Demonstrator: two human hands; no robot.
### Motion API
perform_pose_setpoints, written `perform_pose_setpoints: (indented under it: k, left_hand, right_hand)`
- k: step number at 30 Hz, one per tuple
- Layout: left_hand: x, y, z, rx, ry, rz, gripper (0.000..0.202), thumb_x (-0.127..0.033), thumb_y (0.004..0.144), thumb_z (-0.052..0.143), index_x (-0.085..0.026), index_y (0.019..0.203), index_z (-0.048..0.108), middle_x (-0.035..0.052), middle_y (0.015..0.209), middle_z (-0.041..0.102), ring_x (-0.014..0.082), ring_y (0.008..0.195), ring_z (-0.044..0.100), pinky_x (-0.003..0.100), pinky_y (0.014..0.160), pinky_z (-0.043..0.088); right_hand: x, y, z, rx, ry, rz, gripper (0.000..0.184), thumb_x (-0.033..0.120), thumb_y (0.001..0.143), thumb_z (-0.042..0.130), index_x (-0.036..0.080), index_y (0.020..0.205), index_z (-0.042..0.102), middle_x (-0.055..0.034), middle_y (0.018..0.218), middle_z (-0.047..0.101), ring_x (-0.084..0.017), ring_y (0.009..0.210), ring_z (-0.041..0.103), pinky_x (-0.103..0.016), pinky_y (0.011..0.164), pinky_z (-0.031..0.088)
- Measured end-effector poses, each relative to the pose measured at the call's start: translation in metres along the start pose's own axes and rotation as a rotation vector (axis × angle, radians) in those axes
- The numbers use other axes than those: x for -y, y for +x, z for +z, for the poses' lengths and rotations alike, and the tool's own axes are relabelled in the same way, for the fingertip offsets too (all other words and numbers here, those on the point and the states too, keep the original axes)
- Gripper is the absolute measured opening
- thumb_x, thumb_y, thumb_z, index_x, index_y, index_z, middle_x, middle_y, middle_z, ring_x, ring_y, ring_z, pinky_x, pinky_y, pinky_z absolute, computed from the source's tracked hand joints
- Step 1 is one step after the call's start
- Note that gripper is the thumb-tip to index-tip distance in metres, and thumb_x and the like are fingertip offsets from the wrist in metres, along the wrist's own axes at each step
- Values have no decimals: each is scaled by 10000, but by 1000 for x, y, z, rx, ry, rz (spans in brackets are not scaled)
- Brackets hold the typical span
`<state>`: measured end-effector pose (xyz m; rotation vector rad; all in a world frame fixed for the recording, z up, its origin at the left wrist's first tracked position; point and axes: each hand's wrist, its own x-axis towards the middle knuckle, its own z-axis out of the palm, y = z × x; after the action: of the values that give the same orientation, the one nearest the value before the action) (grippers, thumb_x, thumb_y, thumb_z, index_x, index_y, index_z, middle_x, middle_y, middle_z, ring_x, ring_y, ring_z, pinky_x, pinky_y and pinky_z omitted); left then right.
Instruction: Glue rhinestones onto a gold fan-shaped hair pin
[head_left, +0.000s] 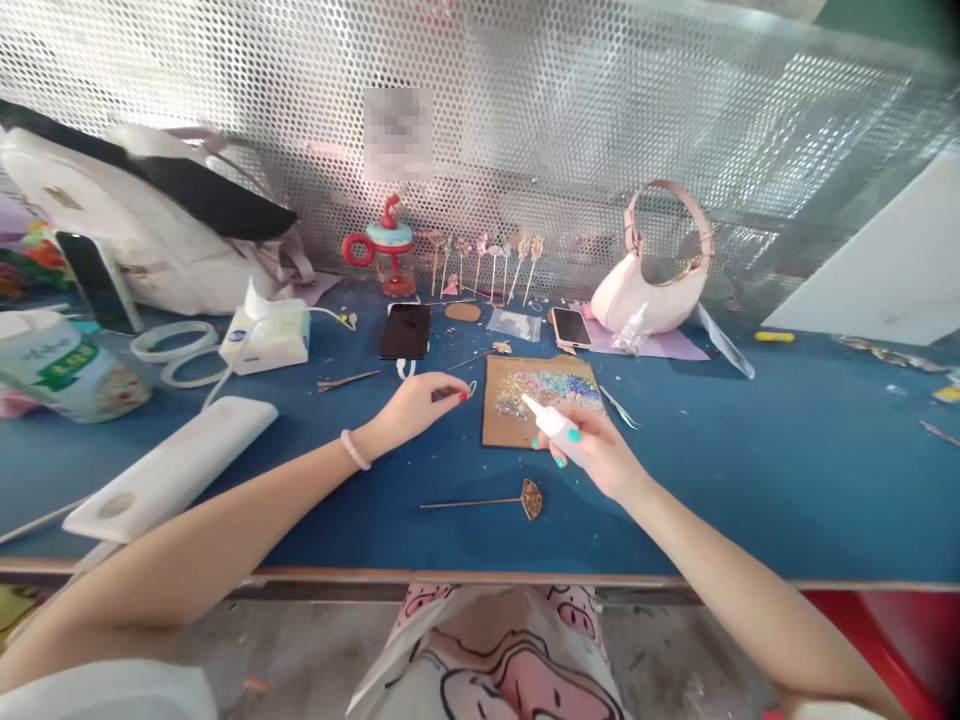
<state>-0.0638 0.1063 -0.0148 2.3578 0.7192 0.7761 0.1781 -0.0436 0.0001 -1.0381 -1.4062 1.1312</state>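
Observation:
My right hand (592,447) grips a small white squeeze bottle (556,424), its pointed nozzle aimed up and left. The nozzle tip is over a brown board (499,428) strewn with small multicoloured beads or gems (547,385). Left of the board, my left hand (424,405) pinches a small, thin white loop (472,388) between thumb and forefinger; its kind is too small to make out. Nearer the table edge lies a bronze-coloured hairpin (480,502) with a fan-shaped head, touched by neither hand. Silver tweezers (619,408) rest right of the board.
Behind the board are a dark phone (405,331), a second phone (571,327), and several upright decorated sticks (495,262). A red-handled cup (394,255) stands behind. At left lie a tissue pack (270,335) and a long white case (172,465). A pink handbag (651,290) sits back right.

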Motion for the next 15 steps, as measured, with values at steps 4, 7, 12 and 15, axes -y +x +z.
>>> perform_pose_setpoints:
  k: [4, 7, 12, 15]
  left_hand:
    - [-24, -10, 4, -58, -272, -45, 333, -429, 918, 526, -123, 989, 636, 58, 862, 677, 141, 698, 620, 269, 648, 540]
    - [-43, -19, 8, -59, -415, -58, 337, -453, 848, 614, -127, 915, 669, 54, 793, 685, 124, 626, 601, 234, 589, 520]
    - [-56, -24, 10, -43, -557, -62, 291, -417, 786, 697, -130, 835, 684, 38, 714, 670, 106, 578, 584, 211, 561, 514]
    - [-57, -24, 9, -32, -600, -55, 265, -393, 775, 716, -132, 813, 689, 32, 693, 671, 94, 560, 581, 196, 554, 516]
  right_hand:
    - [-2, -6, 6, -20, -138, -27, 272, 251, 760, 636, 248, 1029, 598, -22, 888, 696, -148, 790, 639, -275, 657, 489]
    - [-2, -9, 12, -33, -229, -60, 284, 231, 742, 635, 235, 1024, 602, -32, 948, 691, -166, 855, 646, -305, 732, 497]
    - [-1, -11, 15, -25, -342, -113, 283, 219, 720, 614, 215, 1002, 606, -30, 909, 683, -164, 806, 640, -300, 696, 495]
    - [-1, -11, 15, -17, -397, -141, 280, 206, 725, 601, 214, 1005, 605, -27, 913, 676, -156, 809, 636, -296, 711, 491]
